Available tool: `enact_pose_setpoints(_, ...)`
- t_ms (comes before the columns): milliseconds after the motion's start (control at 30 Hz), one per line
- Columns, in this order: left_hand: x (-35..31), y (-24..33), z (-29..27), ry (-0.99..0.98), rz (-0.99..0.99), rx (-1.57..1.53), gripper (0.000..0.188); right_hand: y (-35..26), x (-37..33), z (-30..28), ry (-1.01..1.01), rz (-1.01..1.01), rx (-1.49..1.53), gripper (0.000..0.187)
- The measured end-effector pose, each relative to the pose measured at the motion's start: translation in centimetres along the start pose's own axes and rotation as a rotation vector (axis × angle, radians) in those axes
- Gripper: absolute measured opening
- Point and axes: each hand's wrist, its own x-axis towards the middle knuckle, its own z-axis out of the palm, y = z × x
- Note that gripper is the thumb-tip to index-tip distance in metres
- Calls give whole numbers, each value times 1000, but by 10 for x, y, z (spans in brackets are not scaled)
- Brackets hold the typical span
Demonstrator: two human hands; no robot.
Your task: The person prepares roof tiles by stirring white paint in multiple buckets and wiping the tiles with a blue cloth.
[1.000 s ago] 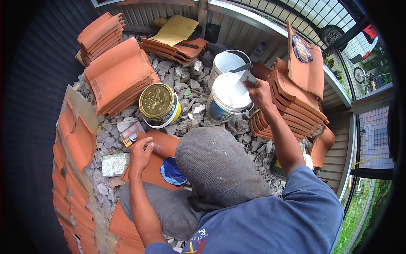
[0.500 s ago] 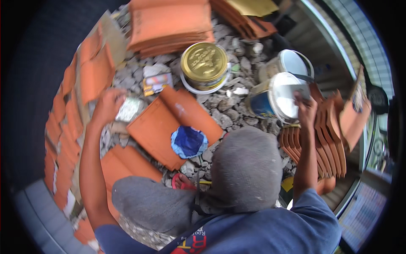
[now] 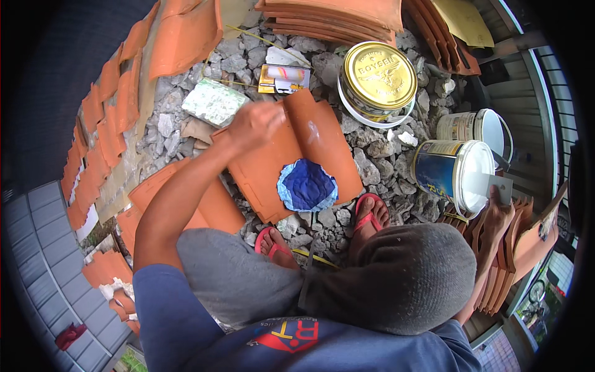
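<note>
My left hand [image 3: 257, 127], smeared by motion, is over the upper left part of an orange roof tile [image 3: 328, 139]; whether its fingers hold anything cannot be made out. Lower on that tile lies a crumpled blue sheet [image 3: 308, 186] with a lighter blue rim. Just left of the hand, a pale green-and-white speckled block [image 3: 214, 101] rests on the rubble. My right hand [image 3: 498, 214] grips a flat grey metal blade [image 3: 502, 188], like that of a putty knife, beside the white lid of a tipped blue pail [image 3: 437, 167]. Its handle is hidden.
A gold-lidded can [image 3: 380, 77] stands on grey rubble [image 3: 378, 167], with a small roller pack [image 3: 284, 79] left of it. A second white pail [image 3: 458, 127] lies behind the blue one. Tiles are stacked at the top [image 3: 334, 15] and right [image 3: 496, 279]; laid tiles [image 3: 111, 130] run along the left.
My left hand has moved right, off the speckled block and over the tile. The view has shifted, and both feet now show. My right hand stays by the pail with the blade.
</note>
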Motion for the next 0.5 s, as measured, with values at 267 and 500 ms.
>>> enact_pose_setpoints(267,-105,81,110,-361,591,-118,67,-23,-13,45,223,-7,179,32)
enact_pose_setpoints(500,-109,47,135,-124,577,163,65,-24,-23,30,179,-15,136,32)
